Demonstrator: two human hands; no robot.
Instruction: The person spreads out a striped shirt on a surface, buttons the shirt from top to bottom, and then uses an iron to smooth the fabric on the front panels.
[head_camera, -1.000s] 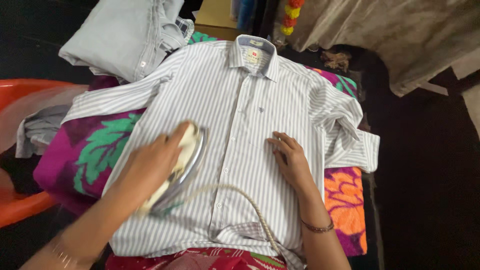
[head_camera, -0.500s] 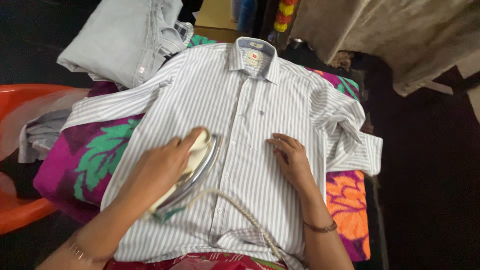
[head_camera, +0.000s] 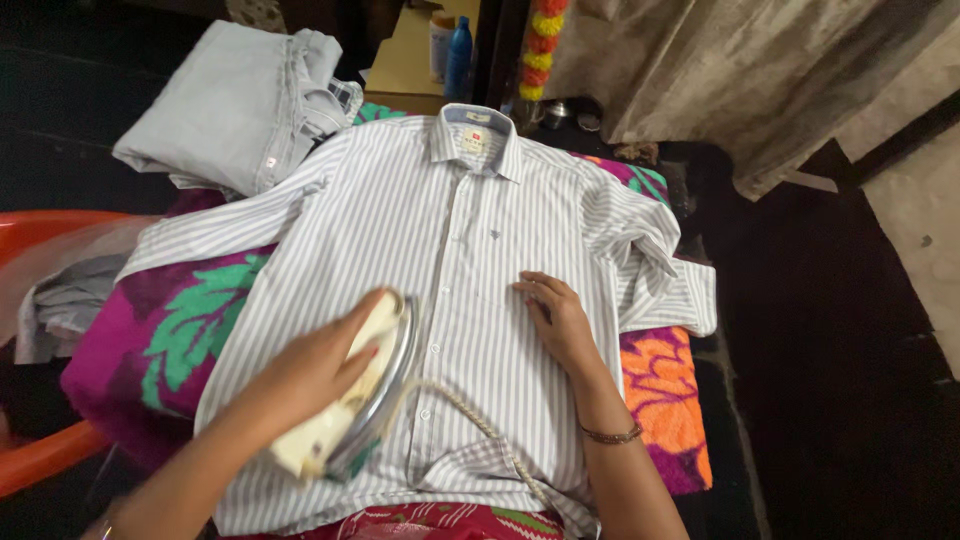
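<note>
A striped shirt (head_camera: 470, 260) lies flat and face up on a bright cloth (head_camera: 190, 330) with big green leaves on purple and an orange part on the right; its collar points away from the person and its buttons run down the middle; one sleeve stretches out to the left and the other is folded up in a bunch on the right.

The left hand (head_camera: 315, 365) is wrapped around the top of a cream iron (head_camera: 355, 400); the iron sits on the left front of the shirt, just beside the button line, with its shiny metal edge facing the buttons; the hand and iron look a bit blurry, so it is hard to see each finger. A pale cord (head_camera: 470, 425) curls from the iron across the bottom of the shirt toward the person.

The right hand (head_camera: 555, 320) lies flat on the right side of the shirt with its fingers close together, pressing the cloth and holding nothing; a thin bracelet (head_camera: 612, 436) goes round that wrist.

A pile of folded grey clothes (head_camera: 235, 105) rests at the far left, touching the shirt's shoulder; an orange plastic chair (head_camera: 45, 335) with more grey cloth on it stands on the left; a beige curtain (head_camera: 740, 80) hangs at the far right.
</note>
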